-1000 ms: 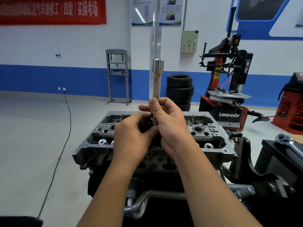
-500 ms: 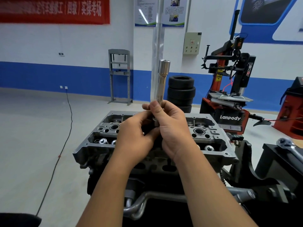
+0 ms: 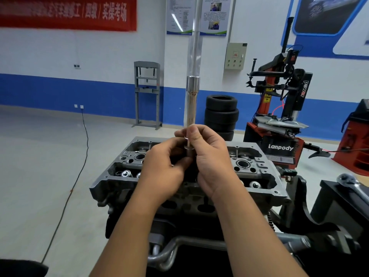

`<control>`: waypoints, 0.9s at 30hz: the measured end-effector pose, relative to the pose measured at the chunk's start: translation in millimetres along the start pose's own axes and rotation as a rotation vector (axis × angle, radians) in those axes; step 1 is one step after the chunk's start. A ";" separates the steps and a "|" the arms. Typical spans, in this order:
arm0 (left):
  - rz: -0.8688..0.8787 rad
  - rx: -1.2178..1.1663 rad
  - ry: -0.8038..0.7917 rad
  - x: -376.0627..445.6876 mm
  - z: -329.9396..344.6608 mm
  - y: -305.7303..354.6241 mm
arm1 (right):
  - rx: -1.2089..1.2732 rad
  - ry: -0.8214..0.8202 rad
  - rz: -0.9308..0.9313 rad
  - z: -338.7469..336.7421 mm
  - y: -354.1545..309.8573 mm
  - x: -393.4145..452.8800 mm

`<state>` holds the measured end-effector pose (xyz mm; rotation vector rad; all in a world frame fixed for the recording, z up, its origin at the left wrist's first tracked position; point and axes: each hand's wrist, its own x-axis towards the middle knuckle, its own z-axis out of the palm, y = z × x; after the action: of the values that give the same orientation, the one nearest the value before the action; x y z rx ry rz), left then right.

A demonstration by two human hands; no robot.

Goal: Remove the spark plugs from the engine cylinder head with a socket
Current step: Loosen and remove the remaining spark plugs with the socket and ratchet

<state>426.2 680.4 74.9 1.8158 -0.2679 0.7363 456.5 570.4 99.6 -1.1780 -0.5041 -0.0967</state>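
Both hands' fingers pinch the upright socket (image 3: 192,100) over the cylinder head (image 3: 257,162) — "Lanpody" tyre changer (image 3: 280,147) behind.

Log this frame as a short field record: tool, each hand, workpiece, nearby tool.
tool: long socket extension, upright over the head
right hand: grips the shaft near its lower end
left hand: pinches the lower end at the socket
workpiece: cylinder head, plug wells open at both ends
nearby tool: ratchet lying at right
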 end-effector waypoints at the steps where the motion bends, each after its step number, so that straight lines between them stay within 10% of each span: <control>1: -0.003 0.017 0.040 -0.5 1.5 0.4 | 0.003 -0.001 0.009 0.2 -0.1 0.4; 27: -0.019 0.047 0.095 0.6 6.4 -4.0 | 0.020 -0.027 -0.038 -0.9 0.7 0.4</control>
<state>430.9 676.1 70.8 1.8200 -0.1721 0.8188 457.3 569.9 99.0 -1.1517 -0.5499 -0.1087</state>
